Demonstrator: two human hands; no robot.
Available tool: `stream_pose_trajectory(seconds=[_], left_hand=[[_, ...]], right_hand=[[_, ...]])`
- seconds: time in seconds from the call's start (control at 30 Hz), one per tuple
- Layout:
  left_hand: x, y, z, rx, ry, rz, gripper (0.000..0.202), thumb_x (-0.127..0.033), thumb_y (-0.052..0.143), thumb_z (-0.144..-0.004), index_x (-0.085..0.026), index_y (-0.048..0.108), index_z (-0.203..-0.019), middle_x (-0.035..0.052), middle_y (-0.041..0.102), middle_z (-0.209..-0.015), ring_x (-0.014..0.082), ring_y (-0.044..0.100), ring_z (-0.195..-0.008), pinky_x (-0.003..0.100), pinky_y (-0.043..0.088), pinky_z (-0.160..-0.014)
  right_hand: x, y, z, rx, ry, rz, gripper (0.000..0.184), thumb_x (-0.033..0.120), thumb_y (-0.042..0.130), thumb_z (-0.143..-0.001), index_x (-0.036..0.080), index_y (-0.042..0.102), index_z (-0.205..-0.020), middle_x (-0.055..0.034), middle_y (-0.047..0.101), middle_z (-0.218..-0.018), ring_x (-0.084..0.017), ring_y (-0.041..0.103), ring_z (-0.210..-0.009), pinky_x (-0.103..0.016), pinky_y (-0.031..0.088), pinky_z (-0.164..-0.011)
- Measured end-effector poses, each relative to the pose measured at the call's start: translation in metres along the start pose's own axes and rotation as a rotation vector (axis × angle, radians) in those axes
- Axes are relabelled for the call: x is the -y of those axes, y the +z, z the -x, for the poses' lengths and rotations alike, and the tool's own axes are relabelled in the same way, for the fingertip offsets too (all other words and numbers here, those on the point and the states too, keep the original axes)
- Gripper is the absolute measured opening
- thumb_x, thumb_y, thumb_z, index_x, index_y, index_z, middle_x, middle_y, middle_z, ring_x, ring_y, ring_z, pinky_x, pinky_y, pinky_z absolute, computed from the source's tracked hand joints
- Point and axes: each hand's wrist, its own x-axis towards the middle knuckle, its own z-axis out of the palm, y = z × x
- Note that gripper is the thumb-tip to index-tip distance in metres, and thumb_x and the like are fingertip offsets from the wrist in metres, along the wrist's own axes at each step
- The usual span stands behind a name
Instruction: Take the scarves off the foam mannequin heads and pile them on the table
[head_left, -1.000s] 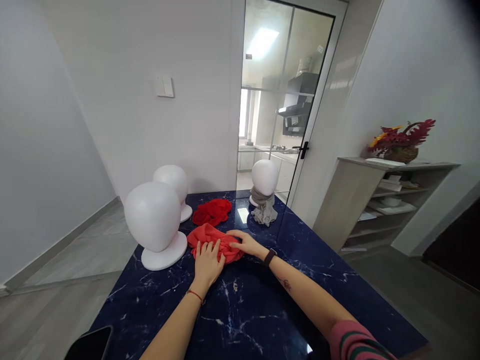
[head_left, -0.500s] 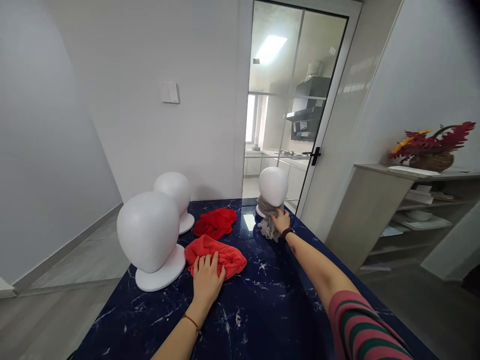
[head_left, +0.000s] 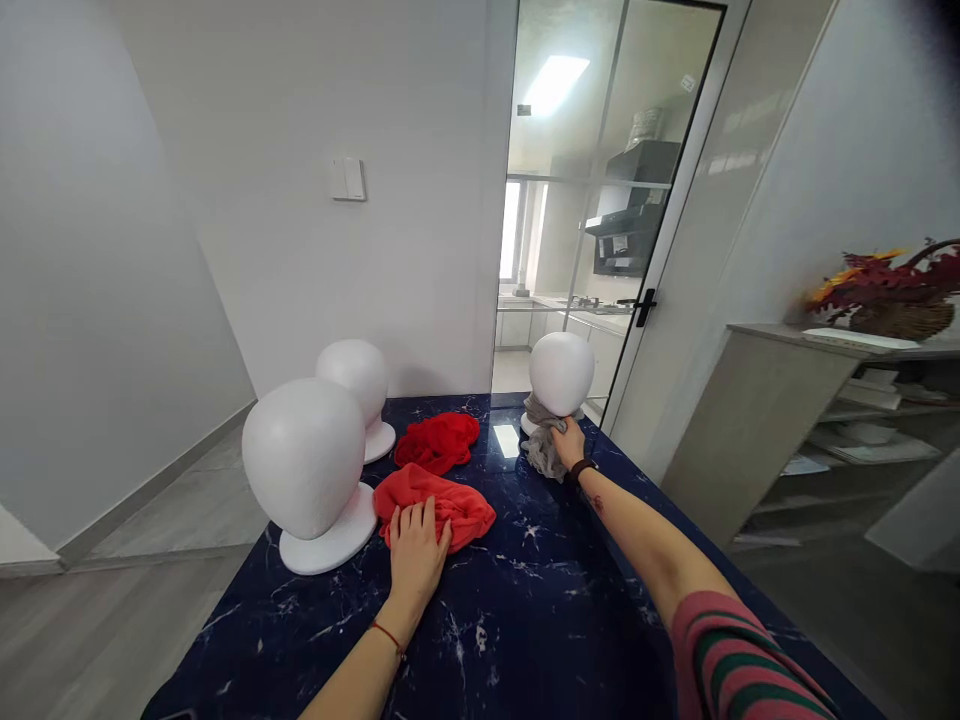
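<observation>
My left hand lies flat, fingers apart, on the near edge of an orange-red cloth on the dark blue marble table. My right hand is stretched out far and grips a grey scarf wrapped round the neck of a white foam head at the table's far right. A darker red cloth lies bunched behind the orange one, untouched.
Two more white foam heads stand at the left, a large near one and a smaller far one. A glass door is behind the table. A grey shelf unit with a flower basket stands at the right.
My right hand left the orange cloth, reached to the far foam head and closed on the grey scarf. My left hand stayed on the orange cloth. The view shifted slightly.
</observation>
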Motion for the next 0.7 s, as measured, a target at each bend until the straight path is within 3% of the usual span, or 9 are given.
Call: stream_pose_trajectory(seconds=[0.13, 0.3, 0.5, 0.6, 0.7], left_hand=[[-0.001, -0.003, 0.000, -0.006, -0.005, 0.032, 0.051, -0.043, 0.036, -0.091, -0.010, 0.055, -0.126, 0.0156, 0.062, -0.116, 0.0276, 0.052, -0.112, 0.050, 0.023, -0.111], [-0.001, -0.005, 0.003, 0.016, 0.101, 0.059, 0.066, -0.058, 0.045, -0.083, -0.016, 0.049, -0.134, 0.0141, 0.058, -0.125, 0.0317, 0.043, -0.124, 0.055, 0.014, -0.112], [-0.001, -0.010, 0.002, 0.003, 0.046, -0.001, 0.055, -0.044, 0.045, -0.086, -0.012, 0.053, -0.130, 0.0182, 0.057, -0.126, 0.0338, 0.043, -0.125, 0.057, 0.015, -0.111], [-0.008, -0.022, 0.005, -0.101, 0.069, 0.074, 0.056, -0.042, 0.049, -0.085, -0.011, 0.049, -0.132, 0.0200, 0.047, -0.137, 0.0339, 0.034, -0.132, 0.058, 0.014, -0.112], [-0.025, -0.035, 0.014, -0.093, 0.196, 0.304, 0.043, -0.030, 0.045, -0.088, -0.016, 0.052, -0.128, 0.0159, 0.051, -0.133, 0.0278, 0.040, -0.129, 0.051, 0.024, -0.111]], right_hand=[[0.007, -0.024, 0.029, -0.037, -0.058, -0.053, 0.016, 0.033, 0.046, -0.072, 0.019, 0.050, -0.077, -0.0040, 0.055, -0.077, -0.019, 0.049, -0.074, -0.030, 0.038, -0.071], [0.021, -0.064, 0.081, -0.094, -0.082, -0.105, 0.015, 0.035, 0.045, -0.074, 0.021, 0.044, -0.073, -0.0001, 0.049, -0.072, -0.017, 0.046, -0.070, -0.028, 0.036, -0.067], [0.048, -0.110, 0.163, -0.024, -0.071, -0.224, 0.017, 0.036, 0.053, -0.075, 0.019, 0.052, -0.079, -0.0015, 0.054, -0.077, -0.018, 0.049, -0.073, -0.029, 0.038, -0.069], [0.064, -0.117, 0.197, 0.041, -0.015, -0.320, 0.029, 0.041, 0.060, -0.074, 0.018, 0.057, -0.091, -0.0056, 0.061, -0.090, -0.021, 0.054, -0.083, -0.031, 0.041, -0.075], [0.078, -0.119, 0.219, 0.091, 0.018, -0.383, 0.034, 0.046, 0.065, -0.071, 0.018, 0.057, -0.089, -0.0049, 0.061, -0.089, -0.021, 0.054, -0.082, -0.031, 0.042, -0.075]])
